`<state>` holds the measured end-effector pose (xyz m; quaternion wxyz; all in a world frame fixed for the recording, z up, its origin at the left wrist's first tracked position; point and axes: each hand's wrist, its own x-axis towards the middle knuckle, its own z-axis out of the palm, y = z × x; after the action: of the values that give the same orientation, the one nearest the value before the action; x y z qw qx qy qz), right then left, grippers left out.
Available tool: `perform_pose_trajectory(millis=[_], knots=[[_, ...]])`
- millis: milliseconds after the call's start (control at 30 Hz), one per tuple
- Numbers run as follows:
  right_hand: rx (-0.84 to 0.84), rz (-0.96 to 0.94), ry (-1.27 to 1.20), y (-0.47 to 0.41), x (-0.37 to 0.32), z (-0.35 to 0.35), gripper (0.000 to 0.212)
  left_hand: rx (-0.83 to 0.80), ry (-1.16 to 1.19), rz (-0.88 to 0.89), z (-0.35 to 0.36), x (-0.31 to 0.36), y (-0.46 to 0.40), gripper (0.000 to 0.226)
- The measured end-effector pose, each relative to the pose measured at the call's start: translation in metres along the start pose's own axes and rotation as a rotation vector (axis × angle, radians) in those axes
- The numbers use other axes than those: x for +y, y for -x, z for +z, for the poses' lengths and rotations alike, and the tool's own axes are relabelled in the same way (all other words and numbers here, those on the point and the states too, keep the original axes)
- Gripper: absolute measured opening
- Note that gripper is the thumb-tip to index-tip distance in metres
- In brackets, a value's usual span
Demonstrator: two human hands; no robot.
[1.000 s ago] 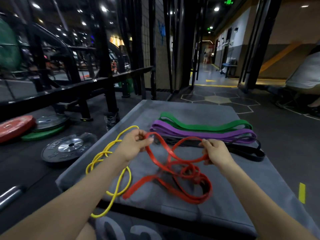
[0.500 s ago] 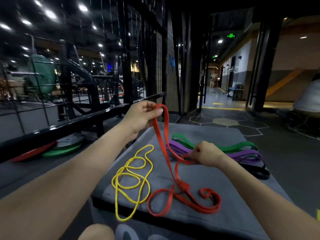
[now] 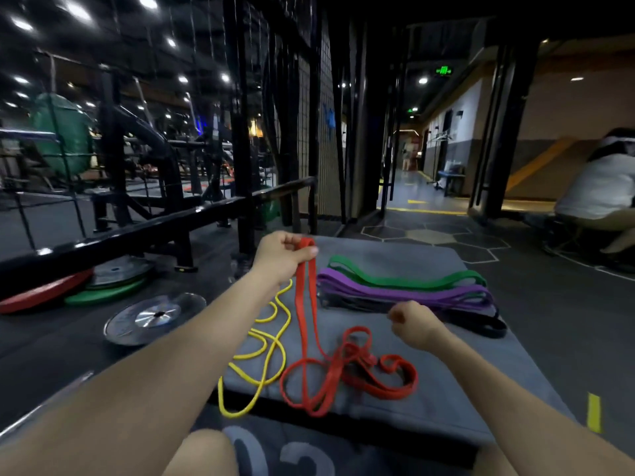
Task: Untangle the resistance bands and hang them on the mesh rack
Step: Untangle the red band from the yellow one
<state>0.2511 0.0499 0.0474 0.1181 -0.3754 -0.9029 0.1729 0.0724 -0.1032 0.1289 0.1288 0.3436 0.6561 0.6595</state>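
The left hand point(image 3: 280, 257) pinches one end of the red band point(image 3: 311, 324) and holds it up above the gray mat point(image 3: 429, 400). Two red strips hang down from that hand to the mat. The rest of the red band lies near the front edge of the mat in a messy knot of loops.

The right hand point(image 3: 412, 321) is curled into a fist just right of the knot. It looks like it holds nothing.

The yellow band point(image 3: 264, 359) lies in loose loops on the left side of the mat, right beside the red one. One yellow loop droops over the near edge. The green band point(image 3: 405, 278), the purple band point(image 3: 395, 292) and a black band point(image 3: 481, 324) lie flat together at the far right.

What could go wrong? If the left hand pulls up hard, the red knot may get tighter, not looser. A pull could also drag the whole knot across the mat. Then it may catch the yellow loops, since they lie so close, and two bands would be stuck together. The yellow band could slide off the edge too. The pinch is on one small bit of band, so it might slip out and snap back.

The mesh rack point(image 3: 319, 132) stands far behind the mat. No band hangs on it that I can see.
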Motion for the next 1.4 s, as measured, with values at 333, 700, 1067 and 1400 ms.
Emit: perform_pose_trajectory(millis=[333, 700, 1067, 1400], knots=[[-0.101, 0.243, -0.043, -0.012, 0.069, 0.053, 0.014, -0.111, -0.185, -0.056, 0.058, -0.091, -0.009, 0.031], [0.047, 0.243, -0.323, -0.025, 0.068, 0.07, 0.011, -0.225, -0.217, -0.153, 0.068, -0.119, -0.005, 0.03], [0.243, -0.154, -0.374, -0.014, -0.031, -0.027, 0.018, -0.375, -0.321, -0.043, 0.04, -0.041, 0.017, 0.029], [0.449, -0.389, -0.323, 0.025, -0.114, -0.117, 0.014, -0.033, -0.361, 0.435, 0.011, 0.08, 0.04, 0.042]])
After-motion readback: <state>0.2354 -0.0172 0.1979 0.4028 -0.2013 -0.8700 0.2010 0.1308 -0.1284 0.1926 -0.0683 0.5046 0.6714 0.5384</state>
